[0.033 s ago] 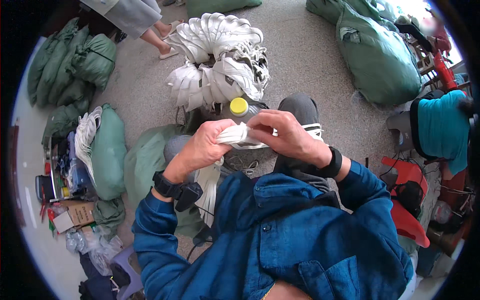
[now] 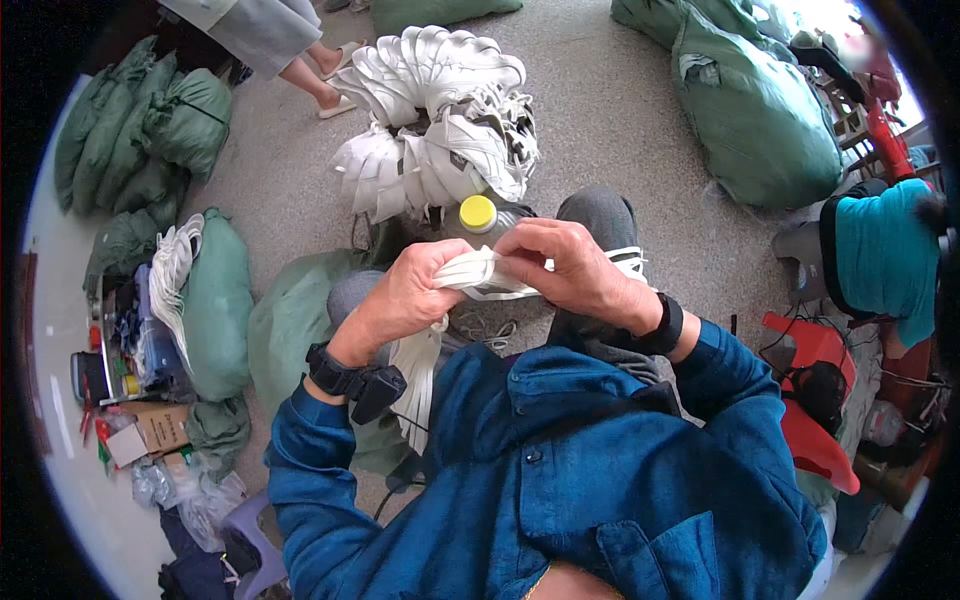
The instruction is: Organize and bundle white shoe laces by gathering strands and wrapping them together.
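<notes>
My left hand (image 2: 405, 295) and my right hand (image 2: 575, 270) meet in front of my chest, both closed on a white shoe upper piece (image 2: 480, 272). More white strips (image 2: 420, 370) hang from under my left hand down over my lap. Just beyond my hands stands a bottle with a yellow cap (image 2: 478, 213). Behind it, a large pile of white shoe uppers (image 2: 435, 120) lies on the grey floor. Black bands sit on both wrists, and my sleeves are blue.
Green sacks lie at left (image 2: 215, 300), far left (image 2: 140, 130) and upper right (image 2: 755, 110). Another person's legs (image 2: 310, 70) stand at top left; a person in teal (image 2: 885, 255) sits at right. A red stool (image 2: 815, 390) is at right, a cardboard box (image 2: 150, 430) and clutter at lower left.
</notes>
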Demonstrator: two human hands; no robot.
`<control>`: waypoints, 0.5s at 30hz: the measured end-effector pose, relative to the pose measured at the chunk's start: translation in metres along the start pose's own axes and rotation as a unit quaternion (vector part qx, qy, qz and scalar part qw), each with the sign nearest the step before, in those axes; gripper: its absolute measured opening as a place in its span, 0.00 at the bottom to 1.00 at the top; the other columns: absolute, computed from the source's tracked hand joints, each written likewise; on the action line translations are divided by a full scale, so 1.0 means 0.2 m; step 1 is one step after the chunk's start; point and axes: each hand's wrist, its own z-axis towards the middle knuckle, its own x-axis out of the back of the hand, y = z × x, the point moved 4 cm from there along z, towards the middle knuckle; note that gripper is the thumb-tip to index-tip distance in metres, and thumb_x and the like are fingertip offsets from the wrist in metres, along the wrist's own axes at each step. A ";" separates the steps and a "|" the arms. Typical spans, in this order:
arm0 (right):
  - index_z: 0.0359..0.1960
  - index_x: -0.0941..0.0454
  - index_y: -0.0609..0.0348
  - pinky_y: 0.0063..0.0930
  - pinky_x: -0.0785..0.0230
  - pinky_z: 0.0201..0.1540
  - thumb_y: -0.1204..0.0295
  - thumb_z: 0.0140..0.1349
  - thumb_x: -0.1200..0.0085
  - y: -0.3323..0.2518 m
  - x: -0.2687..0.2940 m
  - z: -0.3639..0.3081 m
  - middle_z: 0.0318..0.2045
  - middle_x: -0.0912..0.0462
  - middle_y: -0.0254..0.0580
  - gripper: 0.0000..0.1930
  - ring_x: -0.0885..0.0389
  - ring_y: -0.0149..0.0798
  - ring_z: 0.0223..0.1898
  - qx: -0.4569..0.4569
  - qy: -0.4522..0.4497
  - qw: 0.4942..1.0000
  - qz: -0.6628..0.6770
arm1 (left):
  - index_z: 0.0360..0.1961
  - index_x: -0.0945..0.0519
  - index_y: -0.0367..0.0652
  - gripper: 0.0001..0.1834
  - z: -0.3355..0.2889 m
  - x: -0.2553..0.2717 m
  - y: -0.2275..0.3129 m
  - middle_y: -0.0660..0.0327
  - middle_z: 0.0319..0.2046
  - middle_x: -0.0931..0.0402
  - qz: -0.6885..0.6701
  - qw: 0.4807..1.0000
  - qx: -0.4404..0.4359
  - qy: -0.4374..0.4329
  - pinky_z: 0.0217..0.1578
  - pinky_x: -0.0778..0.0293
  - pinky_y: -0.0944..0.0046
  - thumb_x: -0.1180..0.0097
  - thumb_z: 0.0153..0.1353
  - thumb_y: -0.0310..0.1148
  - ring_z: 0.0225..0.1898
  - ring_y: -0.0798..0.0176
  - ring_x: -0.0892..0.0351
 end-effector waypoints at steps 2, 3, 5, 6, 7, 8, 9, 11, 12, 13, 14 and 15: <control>0.39 0.20 0.63 0.29 0.29 0.33 0.78 0.60 0.40 0.02 0.02 0.01 0.29 0.20 0.42 0.06 0.20 0.36 0.30 0.027 0.008 0.999 -0.024 | 0.39 0.21 0.37 0.07 0.00 0.00 0.00 0.69 0.27 0.23 -0.025 0.999 0.018 0.005 0.29 0.31 0.72 0.42 0.59 0.24 0.28 0.78 0.29; 0.38 0.20 0.63 0.29 0.29 0.32 0.78 0.61 0.41 0.03 0.05 -0.01 0.28 0.20 0.42 0.05 0.20 0.35 0.30 0.030 0.023 0.999 -0.033 | 0.39 0.21 0.37 0.07 0.00 0.00 -0.01 0.69 0.27 0.23 -0.026 0.999 0.019 0.006 0.29 0.31 0.72 0.42 0.59 0.24 0.28 0.78 0.29; 0.34 0.20 0.64 0.28 0.30 0.32 0.78 0.61 0.41 0.08 0.15 -0.06 0.26 0.20 0.39 0.02 0.22 0.32 0.29 -0.008 0.045 0.998 -0.033 | 0.38 0.21 0.39 0.06 -0.02 0.02 -0.06 0.69 0.26 0.23 -0.027 0.998 0.062 -0.010 0.25 0.30 0.74 0.42 0.59 0.24 0.25 0.80 0.28; 0.33 0.21 0.64 0.28 0.30 0.29 0.79 0.61 0.44 0.11 0.24 -0.10 0.24 0.22 0.42 0.01 0.23 0.33 0.26 -0.045 0.069 0.995 -0.048 | 0.38 0.21 0.39 0.06 -0.04 0.03 -0.08 0.69 0.26 0.23 -0.028 0.998 0.062 -0.008 0.25 0.30 0.74 0.42 0.59 0.24 0.25 0.80 0.28; 0.32 0.21 0.63 0.25 0.33 0.28 0.79 0.61 0.44 0.16 0.36 -0.18 0.23 0.23 0.38 0.01 0.27 0.28 0.25 -0.082 0.107 0.981 -0.139 | 0.39 0.20 0.39 0.06 -0.05 0.05 -0.11 0.70 0.25 0.23 -0.038 0.998 0.055 0.008 0.24 0.30 0.74 0.42 0.59 0.23 0.24 0.80 0.27; 0.31 0.22 0.63 0.25 0.35 0.27 0.78 0.61 0.44 0.24 0.48 -0.28 0.22 0.24 0.37 0.02 0.29 0.27 0.24 -0.106 0.184 0.962 -0.173 | 0.39 0.20 0.40 0.06 -0.07 0.07 -0.13 0.71 0.25 0.23 -0.045 0.998 0.049 0.023 0.22 0.31 0.75 0.42 0.59 0.23 0.22 0.80 0.27; 0.31 0.23 0.63 0.27 0.34 0.27 0.77 0.61 0.44 0.31 0.62 -0.40 0.21 0.25 0.39 0.02 0.29 0.30 0.23 -0.156 0.183 0.948 -0.207 | 0.39 0.20 0.40 0.06 -0.08 0.07 -0.12 0.71 0.25 0.23 -0.047 0.997 0.049 0.024 0.22 0.31 0.75 0.42 0.59 0.23 0.22 0.80 0.27; 0.31 0.23 0.63 0.28 0.34 0.27 0.77 0.61 0.44 0.39 0.77 -0.56 0.21 0.25 0.41 0.03 0.28 0.32 0.22 -0.207 0.185 0.930 -0.243 | 0.39 0.20 0.40 0.07 -0.08 0.08 -0.10 0.71 0.25 0.23 -0.072 0.992 0.099 0.014 0.21 0.30 0.75 0.42 0.59 0.22 0.22 0.79 0.27; 0.31 0.23 0.63 0.31 0.33 0.27 0.76 0.61 0.44 0.39 0.76 -0.61 0.21 0.25 0.44 0.03 0.26 0.36 0.22 -0.225 0.158 0.919 -0.282 | 0.39 0.20 0.40 0.07 -0.08 0.07 -0.10 0.71 0.25 0.23 -0.072 0.992 0.101 0.011 0.21 0.30 0.75 0.42 0.59 0.22 0.22 0.79 0.27; 0.31 0.24 0.63 0.33 0.32 0.28 0.75 0.61 0.45 0.39 0.75 -0.64 0.21 0.24 0.47 0.04 0.24 0.41 0.22 -0.242 0.131 0.907 -0.320 | 0.39 0.20 0.40 0.07 -0.09 0.07 -0.10 0.71 0.25 0.23 -0.071 0.992 0.100 0.001 0.21 0.30 0.75 0.42 0.59 0.22 0.22 0.79 0.26; 0.31 0.24 0.63 0.33 0.32 0.28 0.75 0.61 0.45 0.41 0.75 -0.64 0.21 0.24 0.47 0.04 0.24 0.41 0.22 -0.244 0.133 0.906 -0.318 | 0.39 0.21 0.40 0.07 -0.10 0.06 -0.09 0.71 0.25 0.23 -0.070 0.992 0.100 -0.010 0.22 0.29 0.75 0.42 0.59 0.21 0.22 0.79 0.26; 0.32 0.24 0.63 0.36 0.31 0.29 0.75 0.60 0.45 0.41 0.76 -0.61 0.22 0.23 0.50 0.04 0.22 0.44 0.23 -0.247 0.149 0.894 -0.342 | 0.39 0.21 0.40 0.07 -0.09 0.06 -0.09 0.71 0.25 0.23 -0.067 0.993 0.101 -0.015 0.22 0.29 0.75 0.42 0.59 0.21 0.22 0.79 0.26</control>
